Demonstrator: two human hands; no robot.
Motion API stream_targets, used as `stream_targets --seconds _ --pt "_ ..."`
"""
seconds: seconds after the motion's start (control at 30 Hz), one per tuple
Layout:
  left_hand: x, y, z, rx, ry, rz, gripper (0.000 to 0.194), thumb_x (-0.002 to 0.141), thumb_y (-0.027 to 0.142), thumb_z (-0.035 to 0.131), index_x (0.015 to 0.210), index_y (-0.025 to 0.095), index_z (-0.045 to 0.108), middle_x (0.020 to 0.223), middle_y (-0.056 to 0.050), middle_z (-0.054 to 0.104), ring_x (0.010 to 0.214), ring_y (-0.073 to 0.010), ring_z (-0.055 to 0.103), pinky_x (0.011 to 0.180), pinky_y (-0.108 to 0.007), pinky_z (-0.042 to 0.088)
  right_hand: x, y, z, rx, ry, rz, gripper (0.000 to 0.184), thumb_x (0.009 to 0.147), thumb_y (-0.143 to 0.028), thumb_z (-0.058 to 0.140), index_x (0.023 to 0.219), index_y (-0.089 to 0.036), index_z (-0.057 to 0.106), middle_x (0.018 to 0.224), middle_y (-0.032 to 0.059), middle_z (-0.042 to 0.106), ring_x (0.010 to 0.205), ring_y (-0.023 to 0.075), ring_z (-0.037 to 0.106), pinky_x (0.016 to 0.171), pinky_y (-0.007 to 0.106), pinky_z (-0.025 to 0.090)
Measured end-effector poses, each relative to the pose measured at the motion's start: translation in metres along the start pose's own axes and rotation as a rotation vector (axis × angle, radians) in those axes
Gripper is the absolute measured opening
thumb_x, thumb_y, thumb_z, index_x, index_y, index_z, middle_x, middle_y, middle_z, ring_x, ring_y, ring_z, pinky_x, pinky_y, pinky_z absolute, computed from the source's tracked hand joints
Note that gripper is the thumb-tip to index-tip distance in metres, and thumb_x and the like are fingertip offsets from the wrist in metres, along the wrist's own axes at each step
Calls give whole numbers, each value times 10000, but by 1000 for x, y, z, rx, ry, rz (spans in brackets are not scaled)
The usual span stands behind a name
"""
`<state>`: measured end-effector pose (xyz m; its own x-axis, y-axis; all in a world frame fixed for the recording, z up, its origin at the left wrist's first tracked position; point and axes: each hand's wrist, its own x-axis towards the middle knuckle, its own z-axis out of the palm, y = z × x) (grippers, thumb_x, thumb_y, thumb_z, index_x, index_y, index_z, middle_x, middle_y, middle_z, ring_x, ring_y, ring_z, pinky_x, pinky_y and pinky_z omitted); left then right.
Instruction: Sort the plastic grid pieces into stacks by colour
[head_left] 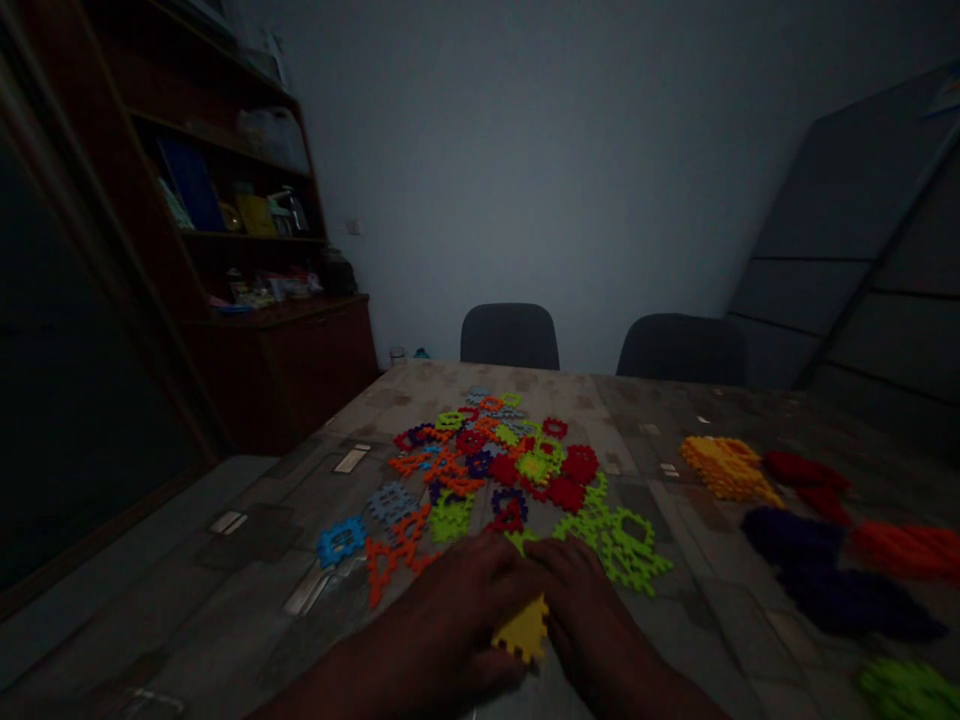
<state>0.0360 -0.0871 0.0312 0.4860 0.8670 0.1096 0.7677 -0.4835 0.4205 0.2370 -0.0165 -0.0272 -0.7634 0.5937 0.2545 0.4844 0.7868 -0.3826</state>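
A yellow toothed-edge interlocking piece (pixel 523 630) sits between my two hands, close to me above the table. My left hand (pixel 461 595) grips it, thumb at the near edge and fingers over the far part. My right hand (pixel 589 600) closes around its right side, with the fingertips meeting those of the left. The fingers cover much of the piece, so I cannot tell whether it is one piece or a stack. Just beyond lie lime green pieces (pixel 626 545), orange pieces (pixel 394 550), a blue square piece (pixel 341 541) and red pieces (pixel 566 480), loosely heaped.
Sorted piles lie at right: yellow-orange (pixel 727 467), red (pixel 806 475), dark purple (pixel 832 575), orange (pixel 911 548) and green (pixel 907 690). The patterned table (pixel 262 560) extends towards two dark chairs (pixel 510 335). A wooden shelf unit (pixel 300 350) stands at left.
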Motion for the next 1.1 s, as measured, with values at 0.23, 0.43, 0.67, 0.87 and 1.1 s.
stream_targets --seconds 0.23,0.43,0.67,0.87,1.1 --pt "5 -4 41 206 -86 103 392 831 530 737 1033 225 596 1056 -59 623 952 -273 573 822 -386 435 19 44 -23 -49 119 159 354 898 -91 408 1113 -183 674 1138 111 708 1062 248 614 966 409 436" --pt "3 2 25 108 -39 73 255 881 424 711 1023 245 597 1105 -44 626 1014 -261 568 854 -359 430 73 57 -37 -143 13 275 266 876 -169 527 1100 -152 669 1132 140 706 1067 283 612 920 377 421" --pt "3 -33 -7 140 73 -139 190 949 214 547 1120 248 621 1133 -68 651 1046 -256 583 930 -384 438 117 56 -31 -220 -81 334 443 826 -258 657 1254 -155 606 1298 196 630 1153 333 580 953 405 402" --pt "5 -61 -15 221 106 -249 157 888 152 557 991 207 662 1035 -86 685 982 -262 614 873 -377 464 115 58 -29 -202 -105 292 585 803 -274 662 1351 -108 543 1281 210 639 1166 346 581 966 396 400" --pt "-13 -107 -41 188 231 -333 273 930 274 482 1124 243 671 1183 -80 705 1092 -261 637 949 -368 467 82 67 -55 -70 -163 254 512 836 -395 587 1265 -116 615 991 117 720 813 241 647 691 295 456"
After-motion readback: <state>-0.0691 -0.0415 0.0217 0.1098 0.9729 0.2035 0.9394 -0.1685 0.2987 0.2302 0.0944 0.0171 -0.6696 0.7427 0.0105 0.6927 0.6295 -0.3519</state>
